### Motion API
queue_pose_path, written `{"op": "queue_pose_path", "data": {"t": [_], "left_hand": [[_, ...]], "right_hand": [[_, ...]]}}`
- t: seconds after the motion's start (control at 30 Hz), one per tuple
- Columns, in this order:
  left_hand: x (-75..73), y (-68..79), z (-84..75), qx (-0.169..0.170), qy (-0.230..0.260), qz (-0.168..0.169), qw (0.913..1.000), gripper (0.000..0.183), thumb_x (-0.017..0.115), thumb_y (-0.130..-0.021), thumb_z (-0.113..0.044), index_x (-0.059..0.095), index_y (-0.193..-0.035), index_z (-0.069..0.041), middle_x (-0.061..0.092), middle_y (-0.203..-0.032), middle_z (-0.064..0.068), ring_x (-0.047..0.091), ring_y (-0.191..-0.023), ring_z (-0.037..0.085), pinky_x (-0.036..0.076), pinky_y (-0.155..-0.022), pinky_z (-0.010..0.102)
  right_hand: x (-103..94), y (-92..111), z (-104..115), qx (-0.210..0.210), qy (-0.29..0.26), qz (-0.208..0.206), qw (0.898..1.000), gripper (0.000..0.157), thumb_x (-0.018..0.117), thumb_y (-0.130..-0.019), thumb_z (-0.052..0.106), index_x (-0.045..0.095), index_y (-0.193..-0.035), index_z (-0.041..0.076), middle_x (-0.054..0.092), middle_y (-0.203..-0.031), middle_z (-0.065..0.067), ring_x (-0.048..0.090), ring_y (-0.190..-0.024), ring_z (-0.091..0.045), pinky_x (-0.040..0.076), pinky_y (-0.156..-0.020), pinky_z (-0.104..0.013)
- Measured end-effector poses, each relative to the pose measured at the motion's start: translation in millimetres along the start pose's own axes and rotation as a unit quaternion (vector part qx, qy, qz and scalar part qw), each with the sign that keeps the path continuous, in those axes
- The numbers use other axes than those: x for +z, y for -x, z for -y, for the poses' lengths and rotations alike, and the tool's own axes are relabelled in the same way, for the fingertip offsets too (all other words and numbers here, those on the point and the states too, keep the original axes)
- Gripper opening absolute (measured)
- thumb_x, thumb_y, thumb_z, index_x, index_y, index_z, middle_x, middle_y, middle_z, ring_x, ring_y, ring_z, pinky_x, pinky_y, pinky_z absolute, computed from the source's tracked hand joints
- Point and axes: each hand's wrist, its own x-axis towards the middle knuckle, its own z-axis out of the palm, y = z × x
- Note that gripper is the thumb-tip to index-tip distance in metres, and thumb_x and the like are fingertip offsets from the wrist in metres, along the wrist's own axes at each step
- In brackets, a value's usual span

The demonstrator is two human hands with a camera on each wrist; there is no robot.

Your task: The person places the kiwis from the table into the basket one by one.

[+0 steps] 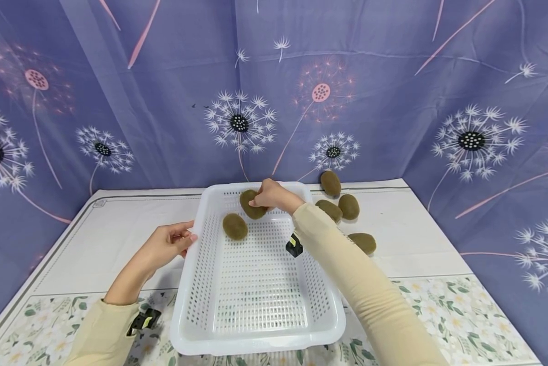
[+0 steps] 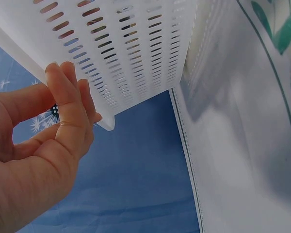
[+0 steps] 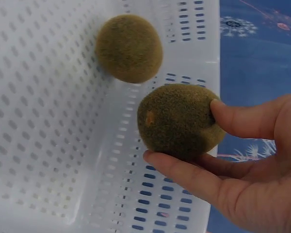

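A white perforated plastic basket point(image 1: 260, 345) stands on the table. Inside it, near the far left corner, lies one brown fuzzy kiwi point(image 1: 234, 226), also seen in the right wrist view as a round kiwi point(image 3: 129, 48). My right hand point(image 1: 276, 195) grips a second kiwi point(image 1: 252, 204) over the far end of the basket. In the right wrist view, thumb and fingers point(image 3: 184, 177) pinch this held kiwi point(image 3: 177, 119) from two sides. At the basket's left rim, my left hand point(image 1: 166, 244) holds the edge with bent fingers point(image 2: 70, 107).
Several more kiwis lie right of the basket: one at the back point(image 1: 330, 183), one beside it point(image 1: 349, 207), and others partly behind the right sleeve point(image 1: 360, 274). A purple dandelion-print curtain point(image 1: 164, 127) borders the table point(image 1: 420, 223) at the back and sides.
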Motion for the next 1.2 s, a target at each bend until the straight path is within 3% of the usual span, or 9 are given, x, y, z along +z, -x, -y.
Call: {"op": "queue_pose_path", "data": {"t": [0.23,0.53,0.7,0.83,0.93,1.07,1.2], "left_hand": [[-0.1,0.0,0.3,0.000,0.000,0.000,1.0000,0.055,0.055,-0.100,-0.016,0.034,-0.145,0.008,0.062,-0.098,0.011,0.064,-0.071,0.018,0.050,-0.085,0.044],[-1.0,-1.1,3.0,0.004,0.002,-0.001,1.0000,0.054,0.055,-0.099,-0.015,0.035,-0.145,0.008,0.062,-0.097,0.012,0.065,-0.072,0.020,0.050,-0.084,0.043],[-1.6,-1.8,4.1,0.005,0.006,-0.001,1.0000,0.053,0.055,-0.099,-0.014,0.036,-0.144,0.007,0.062,-0.096,0.012,0.065,-0.072,0.021,0.051,-0.084,0.042],[-1.0,-1.4,3.2,0.007,0.003,0.000,1.0000,0.054,0.055,-0.099,-0.014,0.036,-0.144,0.008,0.062,-0.096,0.012,0.065,-0.072,0.020,0.051,-0.083,0.041],[-0.8,-1.4,2.6,0.012,0.002,0.001,0.9999,0.054,0.055,-0.099,-0.015,0.035,-0.144,0.008,0.062,-0.097,0.012,0.064,-0.071,0.020,0.051,-0.081,0.039],[-1.2,-1.8,2.6,0.012,0.002,0.000,0.9999,0.054,0.054,-0.100,-0.015,0.035,-0.144,0.008,0.061,-0.098,0.013,0.064,-0.072,0.020,0.051,-0.081,0.040],[-1.3,-1.5,2.6,0.005,-0.002,0.001,1.0000,0.055,0.054,-0.100,-0.016,0.034,-0.145,0.007,0.061,-0.098,0.012,0.065,-0.072,0.020,0.050,-0.085,0.043]], "right_hand": [[7.8,-2,-5,0.015,0.011,0.035,0.999,0.025,0.067,-0.088,0.014,0.045,-0.084,0.003,0.052,-0.087,-0.009,0.063,-0.071,-0.024,0.055,-0.079,-0.038],[15.0,-3,-10,0.026,0.050,0.078,0.995,0.027,0.061,-0.092,0.014,0.045,-0.104,-0.005,0.048,-0.094,-0.013,0.065,-0.072,-0.030,0.056,-0.077,-0.041],[16.3,-3,-14,0.030,0.075,0.099,0.992,0.021,0.060,-0.093,0.015,0.047,-0.098,-0.001,0.056,-0.092,-0.014,0.065,-0.065,-0.028,0.056,-0.075,-0.039],[16.1,-9,-16,0.041,0.078,0.115,0.989,0.020,0.059,-0.092,0.015,0.050,-0.098,-0.003,0.059,-0.096,-0.017,0.065,-0.058,-0.024,0.056,-0.065,-0.033],[14.7,-11,-16,0.046,0.085,0.122,0.988,0.022,0.057,-0.092,0.013,0.052,-0.101,-0.006,0.060,-0.091,-0.018,0.068,-0.063,-0.028,0.056,-0.062,-0.032],[12.4,-6,-12,0.052,0.099,0.120,0.986,0.017,0.057,-0.094,0.013,0.056,-0.093,-0.005,0.065,-0.085,-0.020,0.070,-0.076,-0.033,0.057,-0.073,-0.036],[8.4,0,-10,0.049,0.096,0.124,0.986,0.019,0.057,-0.096,0.015,0.051,-0.082,0.002,0.059,-0.083,-0.017,0.066,-0.077,-0.030,0.055,-0.081,-0.036]]}}
